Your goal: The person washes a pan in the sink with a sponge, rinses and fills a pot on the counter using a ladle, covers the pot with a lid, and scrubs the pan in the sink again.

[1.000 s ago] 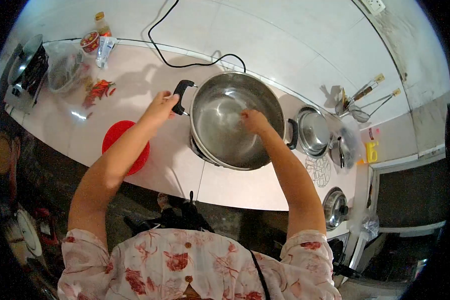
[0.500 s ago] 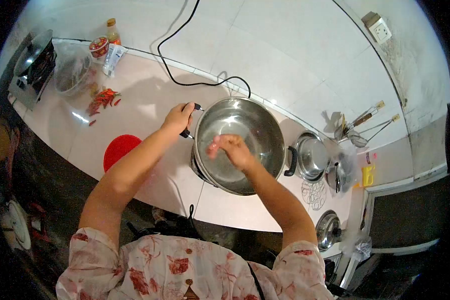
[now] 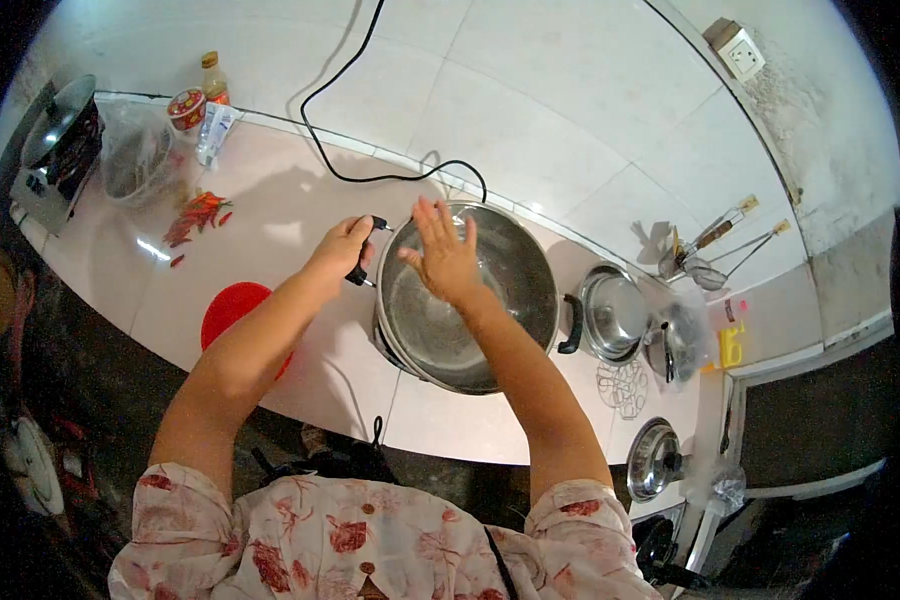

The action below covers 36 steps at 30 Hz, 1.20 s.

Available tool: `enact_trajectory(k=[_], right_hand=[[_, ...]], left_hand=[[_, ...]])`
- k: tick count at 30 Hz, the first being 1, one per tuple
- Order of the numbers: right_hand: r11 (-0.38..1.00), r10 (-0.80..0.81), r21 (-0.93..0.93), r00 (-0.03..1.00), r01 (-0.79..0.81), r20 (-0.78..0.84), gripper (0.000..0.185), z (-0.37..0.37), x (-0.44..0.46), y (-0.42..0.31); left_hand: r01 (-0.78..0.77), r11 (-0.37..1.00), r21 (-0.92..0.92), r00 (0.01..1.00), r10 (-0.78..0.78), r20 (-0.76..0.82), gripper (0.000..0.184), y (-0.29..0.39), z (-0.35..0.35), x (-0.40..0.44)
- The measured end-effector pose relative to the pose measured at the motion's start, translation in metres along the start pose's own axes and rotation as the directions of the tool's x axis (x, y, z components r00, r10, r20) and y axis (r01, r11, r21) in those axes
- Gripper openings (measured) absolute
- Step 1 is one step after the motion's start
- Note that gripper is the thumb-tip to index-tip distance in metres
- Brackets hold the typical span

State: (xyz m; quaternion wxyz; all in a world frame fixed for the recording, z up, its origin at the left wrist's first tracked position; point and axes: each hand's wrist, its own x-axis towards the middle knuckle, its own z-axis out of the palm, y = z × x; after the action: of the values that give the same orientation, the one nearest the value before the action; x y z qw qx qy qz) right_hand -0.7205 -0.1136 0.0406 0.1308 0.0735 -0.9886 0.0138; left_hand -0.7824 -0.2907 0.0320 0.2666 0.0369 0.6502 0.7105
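Observation:
A wide metal pot (image 3: 520, 275) with black handles stands near the wall side of the counter, its bottom shiny and bare. My left hand (image 3: 342, 250) is closed around the pot's left handle (image 3: 361, 270). Over the left half of the pot, my right hand (image 3: 444, 255) is spread flat with its fingers apart and nothing in it. Whether its palm touches anything cannot be seen. The other black handle (image 3: 571, 324) sticks out on the right, untouched.
Red chilies (image 3: 198, 215) and a red round mat (image 3: 235, 312) lie to the left. On the right are a steel basin (image 3: 612, 312), a wire rack (image 3: 622, 388) and a lid (image 3: 653, 460). A black cord (image 3: 345, 178) runs along the wall behind the pot.
My right hand has gone from curled fingers to spread ones and shifted slightly toward the wall. The left hand keeps its hold on the handle.

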Motion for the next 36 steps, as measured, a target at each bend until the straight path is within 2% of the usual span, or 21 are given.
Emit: enact_trajectory(k=[2, 4, 6, 9, 11, 14, 17, 18, 20, 22, 23, 24, 25, 28, 29, 30, 32, 33, 34, 35, 36], right_hand=[[0.990, 0.080, -0.122, 0.993, -0.069, 0.087, 0.066, 0.001, 0.000, 0.026], [0.967, 0.172, -0.205, 0.980, -0.149, 0.099, 0.071, -0.007, -0.011, 0.055], [0.929, 0.335, -0.218, 0.930, -0.299, 0.150, 0.074, -0.021, -0.035, 0.087], [0.931, 0.347, -0.168, 0.929, -0.324, 0.131, 0.077, -0.036, -0.095, 0.115], [0.956, 0.291, -0.083, 0.944, -0.282, 0.155, 0.077, -0.050, -0.138, 0.106], [0.974, 0.214, -0.109, 0.969, -0.201, 0.124, 0.071, -0.065, -0.198, 0.071], [0.963, 0.269, -0.067, 0.945, -0.261, 0.185, 0.072, -0.078, -0.219, 0.018], [0.962, 0.272, -0.056, 0.930, -0.267, 0.249, 0.077, -0.079, -0.217, 0.000], [0.984, 0.112, 0.120, 0.978, -0.135, 0.176, 0.080, -0.077, -0.208, -0.034], [0.981, 0.089, 0.123, 0.910, -0.151, 0.404, 0.079, -0.089, -0.166, -0.072], [0.980, 0.091, 0.125, 0.911, -0.153, 0.403, 0.079, -0.080, -0.150, -0.082], [0.985, 0.001, 0.159, 0.935, -0.062, 0.356, 0.075, -0.072, -0.135, -0.090], [0.982, -0.091, 0.187, 0.948, 0.034, 0.304, 0.072, -0.068, -0.120, -0.090], [0.993, -0.080, 0.108, 0.926, 0.043, 0.368, 0.068, -0.055, -0.075, -0.054], [0.977, 0.071, 0.137, 0.862, -0.160, 0.502, 0.063, -0.041, -0.062, -0.025], [0.925, 0.200, 0.133, 0.752, -0.357, 0.629, 0.059, -0.023, -0.058, 0.012], [0.918, 0.262, 0.065, 0.722, -0.390, 0.641, 0.044, 0.005, -0.070, 0.077], [0.957, 0.167, -0.007, 0.529, -0.290, 0.832, 0.040, 0.024, -0.077, 0.099], [0.979, 0.054, 0.029, 0.387, -0.204, 0.920, 0.039, 0.031, -0.083, 0.100], [0.971, -0.057, 0.126, 0.317, -0.202, 0.947, 0.039, 0.031, -0.085, 0.082], [0.937, -0.156, 0.234, 0.288, -0.259, 0.945, 0.038, 0.028, -0.082, 0.058]], left_hand=[[0.006, 0.999, -0.036, 1.000, -0.006, 0.012, 0.031, -0.001, 0.000, 0.000], [0.013, 0.997, -0.077, 1.000, -0.011, 0.026, 0.029, -0.001, 0.002, 0.000], [0.005, 0.998, -0.063, 1.000, -0.006, -0.023, 0.030, -0.001, 0.003, -0.002], [0.007, 0.998, -0.059, 0.999, -0.010, -0.044, 0.029, 0.001, 0.004, -0.003], [-0.003, 0.995, -0.096, 0.998, -0.003, -0.061, 0.029, -0.002, 0.005, 0.000], [-0.002, 0.989, -0.146, 0.997, -0.009, -0.071, 0.027, -0.004, 0.008, -0.002], [0.028, 0.978, -0.208, 0.994, -0.049, -0.097, 0.027, -0.007, 0.008, -0.002], [0.025, 0.975, -0.220, 0.994, -0.048, -0.100, 0.026, -0.009, 0.008, -0.003], [0.015, 0.971, -0.237, 0.993, -0.041, -0.106, 0.025, -0.011, 0.007, -0.005], [0.003, 0.982, -0.191, 0.994, -0.025, -0.111, 0.025, -0.011, 0.006, -0.006], [-0.012, 0.988, -0.151, 0.993, -0.006, -0.115, 0.025, -0.010, 0.006, -0.007], [-0.013, 0.989, -0.148, 0.993, -0.004, -0.115, 0.025, -0.008, 0.007, -0.008], [-0.013, 0.990, -0.143, 0.993, -0.004, -0.117, 0.026, -0.006, 0.007, -0.011], [-0.015, 0.989, -0.146, 0.993, -0.002, -0.119, 0.026, -0.005, 0.006, -0.009], [-0.015, 0.987, -0.157, 0.993, -0.003, -0.114, 0.026, -0.007, 0.005, -0.009], [-0.014, 0.986, -0.163, 0.993, -0.006, -0.117, 0.026, -0.009, 0.005, -0.008], [-0.092, 0.991, -0.096, 0.993, 0.084, -0.084, 0.027, -0.012, 0.002, -0.005], [-0.095, 0.991, -0.099, 0.992, 0.086, -0.091, 0.027, -0.010, 0.002, -0.007], [-0.092, 0.990, -0.106, 0.993, 0.083, -0.087, 0.028, -0.006, 0.004, -0.010], [-0.090, 0.989, -0.114, 0.993, 0.081, -0.084, 0.028, -0.003, 0.004, -0.011], [-0.094, 0.988, -0.121, 0.992, 0.083, -0.091, 0.028, -0.005, 0.004, -0.011]])
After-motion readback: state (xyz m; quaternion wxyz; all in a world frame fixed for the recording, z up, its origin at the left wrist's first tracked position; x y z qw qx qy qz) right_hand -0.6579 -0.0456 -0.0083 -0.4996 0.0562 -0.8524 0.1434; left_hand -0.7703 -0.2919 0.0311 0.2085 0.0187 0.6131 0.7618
